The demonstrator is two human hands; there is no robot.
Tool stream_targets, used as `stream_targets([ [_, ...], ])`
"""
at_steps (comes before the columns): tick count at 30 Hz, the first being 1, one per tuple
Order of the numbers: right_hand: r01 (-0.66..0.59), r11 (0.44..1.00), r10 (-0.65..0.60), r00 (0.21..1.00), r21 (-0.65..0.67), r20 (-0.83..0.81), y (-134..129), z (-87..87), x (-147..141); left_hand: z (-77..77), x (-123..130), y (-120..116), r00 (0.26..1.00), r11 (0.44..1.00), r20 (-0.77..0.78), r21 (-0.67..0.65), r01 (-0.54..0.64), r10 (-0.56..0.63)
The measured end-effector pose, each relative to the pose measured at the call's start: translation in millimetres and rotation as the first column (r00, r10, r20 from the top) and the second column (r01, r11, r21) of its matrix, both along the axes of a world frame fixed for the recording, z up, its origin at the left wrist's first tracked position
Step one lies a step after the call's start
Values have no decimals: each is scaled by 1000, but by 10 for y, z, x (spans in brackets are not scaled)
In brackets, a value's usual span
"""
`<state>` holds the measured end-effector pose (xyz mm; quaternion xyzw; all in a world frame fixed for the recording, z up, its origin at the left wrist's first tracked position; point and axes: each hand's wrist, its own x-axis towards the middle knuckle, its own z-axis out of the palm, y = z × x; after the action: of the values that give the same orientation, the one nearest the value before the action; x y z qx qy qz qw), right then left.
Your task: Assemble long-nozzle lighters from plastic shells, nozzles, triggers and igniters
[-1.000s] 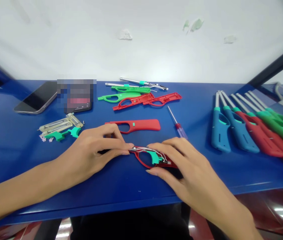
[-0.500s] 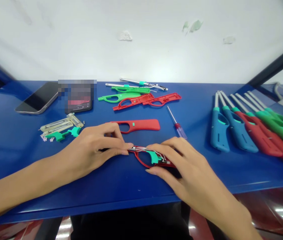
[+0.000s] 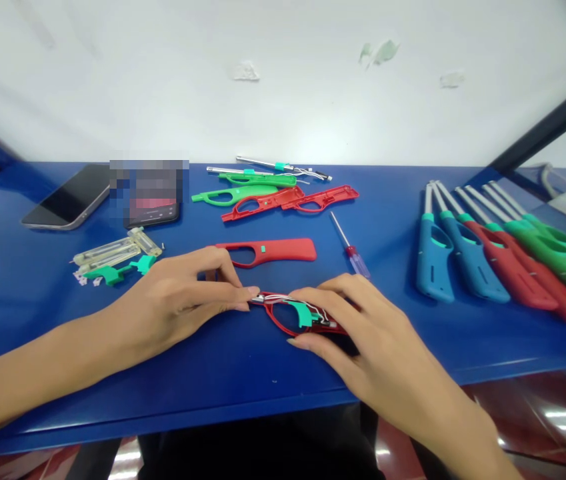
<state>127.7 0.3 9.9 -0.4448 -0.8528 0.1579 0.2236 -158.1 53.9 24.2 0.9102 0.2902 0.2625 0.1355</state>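
My left hand (image 3: 197, 287) is closed, its thumb and fingertips pinching the metal tube (image 3: 259, 299) at the narrow end of a red lighter casing half (image 3: 279, 325). My right hand (image 3: 363, 327) grips the wider handle end of that casing, thumb on the near side and fingers over the far side. Inside the casing lie white wires (image 3: 277, 298) and a teal trigger (image 3: 303, 315); the handle's end is hidden under my right hand. Just beyond my hands rests another red casing half (image 3: 287, 249), outer face up, its narrow tip behind my left fingers.
A screwdriver (image 3: 353, 251) lies beyond my right hand. Assembled lighters (image 3: 483, 260) fan out at right. Red and green casing halves (image 3: 263, 200) and metal tubes lie at the back. Clear fuel tanks (image 3: 107, 253), teal triggers (image 3: 107, 275) and two phones (image 3: 70, 197) are at left.
My left fingertips have shifted slightly left along the tube, so a little more metal shows beside the casing. My right hand keeps its hold. The whole view has moved slightly.
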Motion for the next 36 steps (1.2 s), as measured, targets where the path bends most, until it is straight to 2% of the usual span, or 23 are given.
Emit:
stream_targets([
  [15,-13,1000,13,1000,-5,-27,18,-13,-10,-43,59,-4,1000,998,8,-58,-2,2],
  [21,-9,1000,9,1000,3,-28,7,-6,-12,-31,-7,-3,999,999,-22,4,34,-34],
  [29,-7,1000,7,999,7,-36,13,13,-21,-5,-37,5,998,999,-40,1,40,-40],
  [36,-9,1000,9,999,-7,-35,11,13,-18,-96,-9,8,998,996,15,67,63,-64],
])
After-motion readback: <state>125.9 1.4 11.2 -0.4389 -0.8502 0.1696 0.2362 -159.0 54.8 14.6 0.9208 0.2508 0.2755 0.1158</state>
